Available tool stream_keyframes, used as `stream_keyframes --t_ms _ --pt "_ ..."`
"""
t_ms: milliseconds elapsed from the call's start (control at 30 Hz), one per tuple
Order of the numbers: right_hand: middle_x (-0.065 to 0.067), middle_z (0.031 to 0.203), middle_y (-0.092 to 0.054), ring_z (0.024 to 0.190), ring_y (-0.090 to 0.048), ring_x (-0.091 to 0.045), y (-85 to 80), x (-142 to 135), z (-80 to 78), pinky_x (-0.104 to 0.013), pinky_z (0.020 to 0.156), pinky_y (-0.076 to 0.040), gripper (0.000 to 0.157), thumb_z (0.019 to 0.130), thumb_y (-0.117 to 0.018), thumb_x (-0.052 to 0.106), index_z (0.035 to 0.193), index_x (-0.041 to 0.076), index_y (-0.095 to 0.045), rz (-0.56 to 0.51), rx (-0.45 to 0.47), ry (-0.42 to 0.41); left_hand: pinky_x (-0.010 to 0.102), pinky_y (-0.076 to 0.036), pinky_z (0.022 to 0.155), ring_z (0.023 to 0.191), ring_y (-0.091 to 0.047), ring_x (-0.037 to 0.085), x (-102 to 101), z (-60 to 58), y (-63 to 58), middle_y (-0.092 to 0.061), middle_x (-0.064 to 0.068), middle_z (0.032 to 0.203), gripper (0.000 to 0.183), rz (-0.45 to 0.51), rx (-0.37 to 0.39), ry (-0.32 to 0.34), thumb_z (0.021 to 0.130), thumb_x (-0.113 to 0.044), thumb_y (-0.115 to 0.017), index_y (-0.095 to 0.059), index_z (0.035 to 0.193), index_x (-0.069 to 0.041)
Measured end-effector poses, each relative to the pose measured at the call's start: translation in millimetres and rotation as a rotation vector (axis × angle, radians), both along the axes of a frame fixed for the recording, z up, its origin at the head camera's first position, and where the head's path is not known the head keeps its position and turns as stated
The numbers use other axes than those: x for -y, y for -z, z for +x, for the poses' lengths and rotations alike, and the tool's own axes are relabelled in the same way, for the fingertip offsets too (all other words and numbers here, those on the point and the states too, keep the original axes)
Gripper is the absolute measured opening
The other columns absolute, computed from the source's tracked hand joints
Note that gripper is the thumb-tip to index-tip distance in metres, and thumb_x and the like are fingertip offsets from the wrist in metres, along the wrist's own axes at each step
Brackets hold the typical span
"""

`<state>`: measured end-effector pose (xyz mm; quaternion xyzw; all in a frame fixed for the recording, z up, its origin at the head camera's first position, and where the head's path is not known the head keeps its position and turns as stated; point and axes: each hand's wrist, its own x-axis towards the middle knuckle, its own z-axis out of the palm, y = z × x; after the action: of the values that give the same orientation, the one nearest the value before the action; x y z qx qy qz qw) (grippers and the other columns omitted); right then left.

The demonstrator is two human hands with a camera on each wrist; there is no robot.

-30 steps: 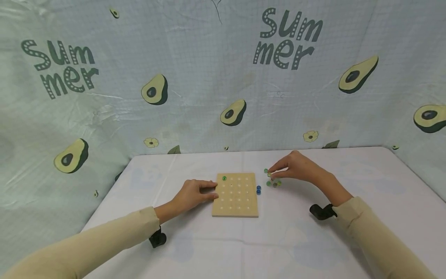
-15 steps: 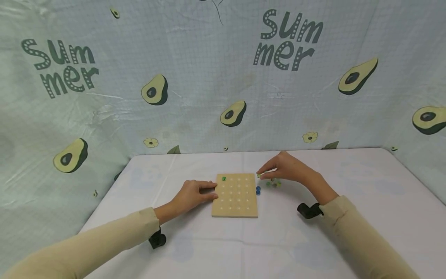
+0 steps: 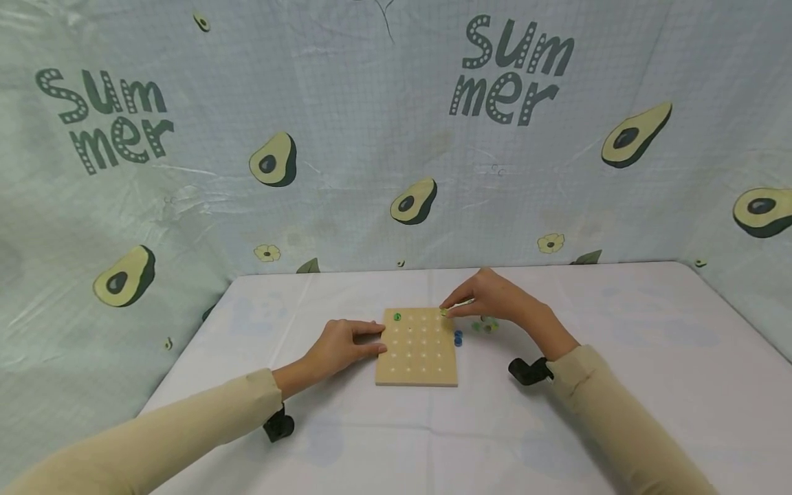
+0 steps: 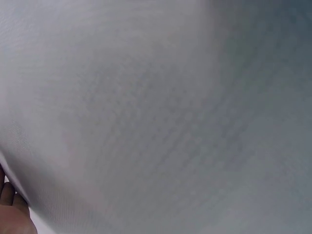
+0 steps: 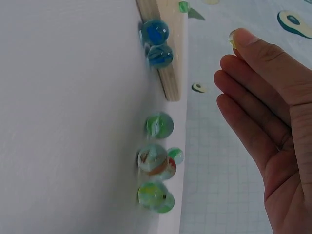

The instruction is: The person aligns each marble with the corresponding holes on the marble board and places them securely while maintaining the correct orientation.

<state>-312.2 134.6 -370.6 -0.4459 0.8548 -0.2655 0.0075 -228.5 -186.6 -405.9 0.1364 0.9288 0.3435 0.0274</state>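
A square wooden board point(image 3: 416, 377) with rows of small dimples lies flat on the table. One green marble point(image 3: 397, 317) sits in its far left dimple. My left hand point(image 3: 339, 345) rests at the board's left edge, its thumb and forefinger spread and touching the side. Between thumb and fingertips my right hand point(image 3: 498, 297) pinches a clear yellowish marble point(image 5: 231, 39), over the board's far right corner in the head view. The other fingers of that hand stretch out loosely in the right wrist view. My left fingers point(image 4: 7, 194) barely enter the left wrist view.
Two blue marbles point(image 5: 157, 33) lie against the board's right side. Several green and multicoloured marbles point(image 5: 153, 159) are clustered on the white tablecloth point(image 3: 427, 454) right of the board. A printed sheet point(image 3: 346, 124) hangs behind the table.
My right hand has moved left from the marble cluster to the board's far right corner, carrying the yellowish marble. My left hand and the board have stayed in place.
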Motion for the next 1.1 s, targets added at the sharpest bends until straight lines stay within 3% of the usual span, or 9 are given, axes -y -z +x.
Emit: stream_keyframes --t_ms 300,633,1100 --pt "0.005 0.101 -0.078 0.090 -0.073 -0.005 -2.7 20 -3.8 -0.025 0.078 -0.059 0.019 0.090 -0.079 0.024 0.108 0.017 -0.083 0.030 0.032 0.008 0.043 -0.047 0.109 0.131 -0.058 0.022 -1 -1.9 -2.0 -0.068 0.003 0.132 0.044 -0.014 0.001 0.008 0.086 -0.028 -0.083 -0.073 0.127 -0.016" --pt "0.008 0.098 -0.078 0.087 -0.070 0.000 2.0 50 -7.4 -0.021 0.073 -0.056 0.018 0.090 -0.079 0.025 0.106 0.018 -0.083 -0.021 0.100 -0.001 0.044 -0.047 0.109 0.131 -0.058 0.022 2 -1.6 1.0 -0.068 0.003 0.133 0.044 -0.009 0.002 0.009 0.087 -0.031 -0.082 -0.073 0.128 -0.017" --pt "0.009 0.098 -0.078 0.086 -0.068 -0.003 11.4 71 -14.4 -0.025 0.076 -0.056 0.016 0.089 -0.081 0.029 0.103 0.021 -0.084 0.068 0.143 0.164 0.043 -0.047 0.109 0.131 -0.058 0.022 2 -1.3 0.3 -0.067 0.003 0.134 0.044 -0.025 -0.002 0.007 0.088 -0.032 -0.082 -0.073 0.128 -0.017"
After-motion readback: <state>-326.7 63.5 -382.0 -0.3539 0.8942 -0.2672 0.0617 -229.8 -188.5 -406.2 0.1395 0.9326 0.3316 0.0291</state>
